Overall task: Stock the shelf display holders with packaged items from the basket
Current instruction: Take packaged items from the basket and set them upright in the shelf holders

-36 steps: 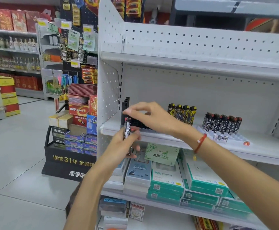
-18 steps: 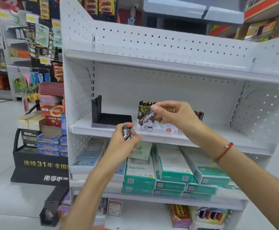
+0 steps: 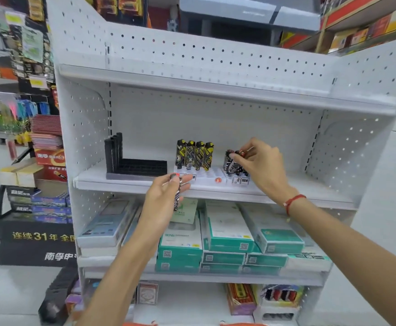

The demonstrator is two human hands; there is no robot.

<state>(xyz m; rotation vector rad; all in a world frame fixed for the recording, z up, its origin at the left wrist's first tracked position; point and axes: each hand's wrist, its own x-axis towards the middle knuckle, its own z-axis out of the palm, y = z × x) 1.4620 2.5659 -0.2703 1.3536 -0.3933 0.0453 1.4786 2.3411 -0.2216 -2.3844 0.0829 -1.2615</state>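
Pinching a slim patterned lighter (image 3: 235,158) at centre-right, the right hand (image 3: 261,161) had moved from the yellow row (image 3: 195,155) to the white plastic tray (image 3: 212,178). The left hand (image 3: 166,196) gripped another lighter (image 3: 177,192), mid-frame, fingers curled, before the ridged black holder (image 3: 133,165).

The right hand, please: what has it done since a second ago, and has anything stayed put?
The right hand left the black holder, moved right and now pinches a lighter at the white tray. The left hand still grips one lighter.
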